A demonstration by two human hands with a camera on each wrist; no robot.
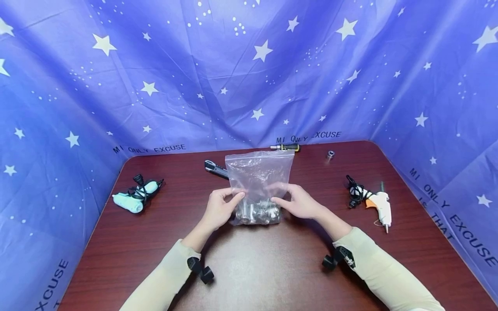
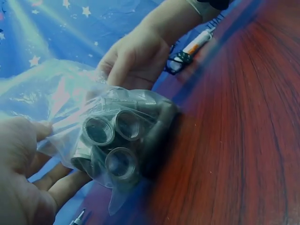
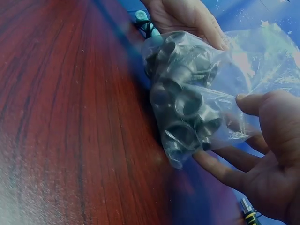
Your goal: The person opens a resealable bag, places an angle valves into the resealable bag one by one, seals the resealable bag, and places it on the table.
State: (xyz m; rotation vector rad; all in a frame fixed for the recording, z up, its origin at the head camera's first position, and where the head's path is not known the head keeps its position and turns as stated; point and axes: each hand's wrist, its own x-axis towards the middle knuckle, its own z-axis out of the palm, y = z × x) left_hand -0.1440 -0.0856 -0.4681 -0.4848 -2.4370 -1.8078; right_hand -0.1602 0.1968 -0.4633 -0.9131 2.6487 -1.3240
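Note:
A clear plastic zip bag point(image 1: 260, 168) stands upright at the middle of the table, its top edge away from me. Silvery metal cylindrical pieces point(image 1: 258, 211) with round open ends fill its lower part; in the left wrist view several metal rims point(image 2: 121, 164) show through the plastic. My left hand point(image 1: 219, 208) holds the bag's left side, thumb in front and fingers behind. On the opposite side my right hand point(image 1: 300, 203) grips it the same way, its thumb point(image 3: 251, 104) on the plastic and its other fingers passing behind the bag.
Behind the bag lie a utility knife point(image 1: 216, 169), partly covered by it, and a yellow-and-black screwdriver point(image 1: 289, 147). A small metal ring piece point(image 1: 330, 154) sits at the back right. A light-blue glue gun point(image 1: 130, 202) lies left, a white-and-orange glue gun point(image 1: 383, 207) right, both with black cords.

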